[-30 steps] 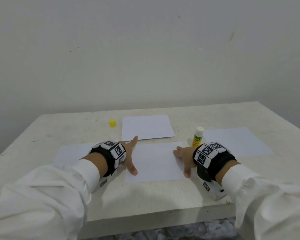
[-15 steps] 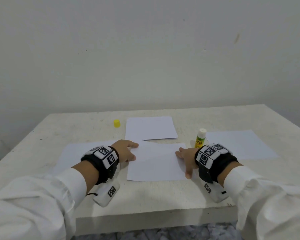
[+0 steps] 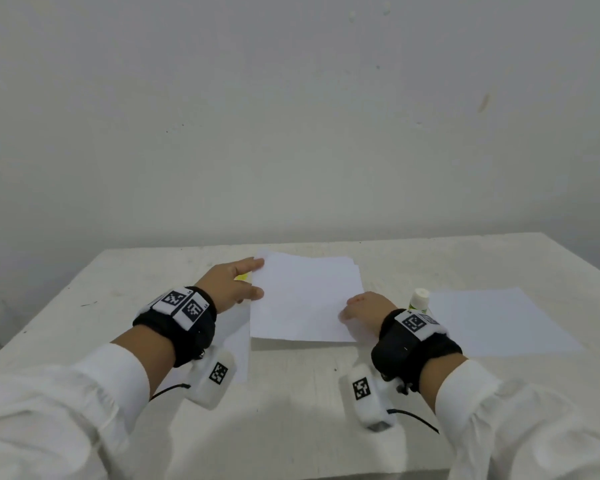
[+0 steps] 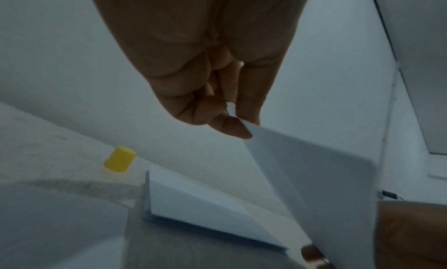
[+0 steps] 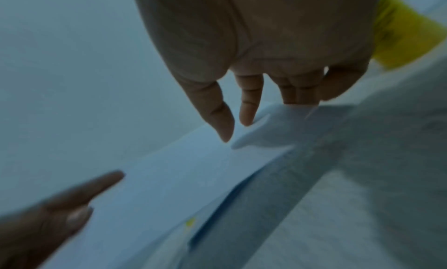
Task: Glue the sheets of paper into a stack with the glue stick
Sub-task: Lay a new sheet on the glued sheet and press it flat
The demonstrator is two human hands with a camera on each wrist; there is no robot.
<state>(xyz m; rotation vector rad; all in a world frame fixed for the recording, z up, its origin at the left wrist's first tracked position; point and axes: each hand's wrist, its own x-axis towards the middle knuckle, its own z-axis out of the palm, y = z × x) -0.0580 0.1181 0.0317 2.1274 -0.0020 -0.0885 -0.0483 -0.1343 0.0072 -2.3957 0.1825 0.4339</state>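
Sheet of paper (image 3: 305,299): plain white, lifted off the table (image 3: 291,393), long axis side to side, far edge tipped up over the paper stack (image 4: 193,204). Left hand (image 3: 231,284) pinches its left edge, thumb against fingers. Right hand (image 3: 364,306) grips its right edge, fingers curled, just left of the upright glue stick (image 3: 419,300).

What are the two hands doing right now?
Left hand: pinches the lifted sheet of paper at its left edge.
Right hand: holds the sheet's right edge; how the fingers grip it cannot be told.
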